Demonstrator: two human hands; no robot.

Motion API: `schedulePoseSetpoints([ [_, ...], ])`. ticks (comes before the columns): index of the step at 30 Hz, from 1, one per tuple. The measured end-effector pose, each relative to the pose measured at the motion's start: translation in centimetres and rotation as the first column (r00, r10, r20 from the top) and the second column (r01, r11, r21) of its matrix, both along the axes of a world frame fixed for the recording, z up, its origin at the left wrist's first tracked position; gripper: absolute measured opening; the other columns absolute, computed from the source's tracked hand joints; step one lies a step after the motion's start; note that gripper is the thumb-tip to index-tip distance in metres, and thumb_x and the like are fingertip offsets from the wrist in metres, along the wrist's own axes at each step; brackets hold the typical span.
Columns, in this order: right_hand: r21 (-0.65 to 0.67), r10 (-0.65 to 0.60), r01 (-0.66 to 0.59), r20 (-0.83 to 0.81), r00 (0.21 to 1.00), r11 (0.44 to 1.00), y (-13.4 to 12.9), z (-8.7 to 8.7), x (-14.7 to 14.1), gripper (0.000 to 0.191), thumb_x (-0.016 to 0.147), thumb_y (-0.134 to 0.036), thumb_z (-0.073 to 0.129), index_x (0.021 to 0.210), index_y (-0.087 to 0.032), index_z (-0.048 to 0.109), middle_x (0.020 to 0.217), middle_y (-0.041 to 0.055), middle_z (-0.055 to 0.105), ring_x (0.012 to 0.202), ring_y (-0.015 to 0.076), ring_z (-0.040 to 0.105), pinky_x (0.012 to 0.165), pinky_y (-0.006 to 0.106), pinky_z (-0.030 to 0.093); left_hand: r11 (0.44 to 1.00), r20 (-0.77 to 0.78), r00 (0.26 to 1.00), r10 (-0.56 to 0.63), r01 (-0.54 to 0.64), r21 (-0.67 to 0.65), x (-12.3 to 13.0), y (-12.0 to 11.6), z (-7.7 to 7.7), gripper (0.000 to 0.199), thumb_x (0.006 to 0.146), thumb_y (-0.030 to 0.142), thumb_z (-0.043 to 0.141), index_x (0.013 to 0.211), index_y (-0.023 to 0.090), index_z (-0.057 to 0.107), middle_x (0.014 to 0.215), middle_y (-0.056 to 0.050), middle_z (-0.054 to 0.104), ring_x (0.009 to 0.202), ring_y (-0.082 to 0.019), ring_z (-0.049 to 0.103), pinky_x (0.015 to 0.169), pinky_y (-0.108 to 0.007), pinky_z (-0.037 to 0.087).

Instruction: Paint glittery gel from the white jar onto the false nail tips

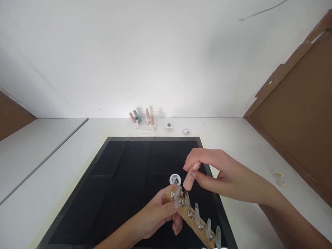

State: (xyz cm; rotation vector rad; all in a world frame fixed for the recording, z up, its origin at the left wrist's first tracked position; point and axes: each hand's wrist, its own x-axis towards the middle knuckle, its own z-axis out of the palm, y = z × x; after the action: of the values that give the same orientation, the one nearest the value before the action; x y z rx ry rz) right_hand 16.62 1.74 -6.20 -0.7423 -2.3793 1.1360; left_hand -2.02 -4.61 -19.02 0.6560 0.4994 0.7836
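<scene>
My left hand (163, 209) grips the upper end of a wooden nail tip stand (193, 221), which slants down to the right over the black mat. Several clear false nails (197, 214) stick up from metal knobs along it. In my right hand (211, 169) is a nail polish brush with a peach cap (191, 177), pinched between thumb and fingers. Its dark tip points down at a false nail near my left fingers; whether it touches cannot be told. Just beyond my left hand sits a small round pot (175, 180) with silvery bits in it.
Along the back of the white table stand peach-capped polish bottles (151, 121) and a green bottle (137, 117). An uncapped bottle (168, 128) and a small round lid (186, 131) are to their right. Two small round pieces (280, 180) lie far right, near a brown cardboard panel (298, 103).
</scene>
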Motion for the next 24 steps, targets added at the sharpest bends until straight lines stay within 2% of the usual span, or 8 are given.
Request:
schedulePoseSetpoints([
  [3, -0.002, -0.034, 0.034, -0.011, 0.999, 0.999, 0.09, -0.01, 0.13, 0.016, 0.089, -0.009, 0.044, 0.094, -0.022, 0.052, 0.082, -0.0037, 0.071, 0.075, 0.0116, 0.06, 0.061, 0.024, 0.043, 1.0, -0.003, 1.0, 0.001, -0.001, -0.011, 0.03, 0.01, 0.13, 0.032, 0.074, 0.038, 0.071, 0.088, 0.014, 0.056, 0.051, 0.005, 0.054, 0.04, -0.006, 0.047, 0.043, -0.019, 0.043],
  [9, -0.02, 0.056, -0.056, -0.005, 0.998, 0.998, -0.06, 0.09, 0.2, 0.016, 0.087, -0.007, 0.045, 0.091, -0.022, 0.05, 0.077, -0.0031, 0.071, 0.072, 0.0127, 0.061, 0.061, 0.026, 0.044, 1.0, -0.014, 1.0, -0.019, 0.019, -0.013, -0.09, 0.1, 0.15, 0.033, 0.073, 0.04, 0.072, 0.087, 0.015, 0.054, 0.05, 0.005, 0.054, 0.041, -0.006, 0.048, 0.044, -0.019, 0.044],
  [15, -0.008, -0.036, 0.036, -0.017, 0.999, 0.999, 0.03, 0.02, 0.18, 0.014, 0.089, -0.011, 0.043, 0.092, -0.021, 0.052, 0.08, -0.001, 0.071, 0.074, 0.0137, 0.061, 0.065, 0.028, 0.046, 1.0, -0.017, 1.0, -0.004, 0.003, -0.019, 0.03, -0.05, 0.19, 0.034, 0.072, 0.039, 0.072, 0.088, 0.015, 0.054, 0.05, 0.006, 0.053, 0.039, -0.006, 0.047, 0.043, -0.019, 0.042],
  [21, -0.015, 0.047, -0.047, -0.013, 0.999, 0.999, 0.01, 0.08, 0.11, 0.016, 0.087, -0.009, 0.044, 0.092, -0.022, 0.051, 0.074, -0.0027, 0.071, 0.069, 0.013, 0.06, 0.057, 0.025, 0.043, 1.0, -0.026, 0.999, -0.018, 0.018, -0.002, 0.05, 0.03, 0.22, 0.033, 0.073, 0.04, 0.072, 0.086, 0.015, 0.054, 0.049, 0.005, 0.053, 0.04, -0.006, 0.047, 0.044, -0.019, 0.043],
  [24, 0.017, 0.024, -0.024, -0.008, 1.0, 1.0, 0.05, 0.01, 0.07, 0.015, 0.089, -0.009, 0.043, 0.089, -0.021, 0.052, 0.076, -0.0018, 0.07, 0.073, 0.0133, 0.06, 0.06, 0.025, 0.044, 1.0, -0.033, 0.999, -0.011, 0.011, 0.009, 0.14, 0.02, 0.2, 0.034, 0.073, 0.04, 0.072, 0.087, 0.016, 0.054, 0.049, 0.006, 0.053, 0.039, -0.006, 0.047, 0.044, -0.019, 0.043],
])
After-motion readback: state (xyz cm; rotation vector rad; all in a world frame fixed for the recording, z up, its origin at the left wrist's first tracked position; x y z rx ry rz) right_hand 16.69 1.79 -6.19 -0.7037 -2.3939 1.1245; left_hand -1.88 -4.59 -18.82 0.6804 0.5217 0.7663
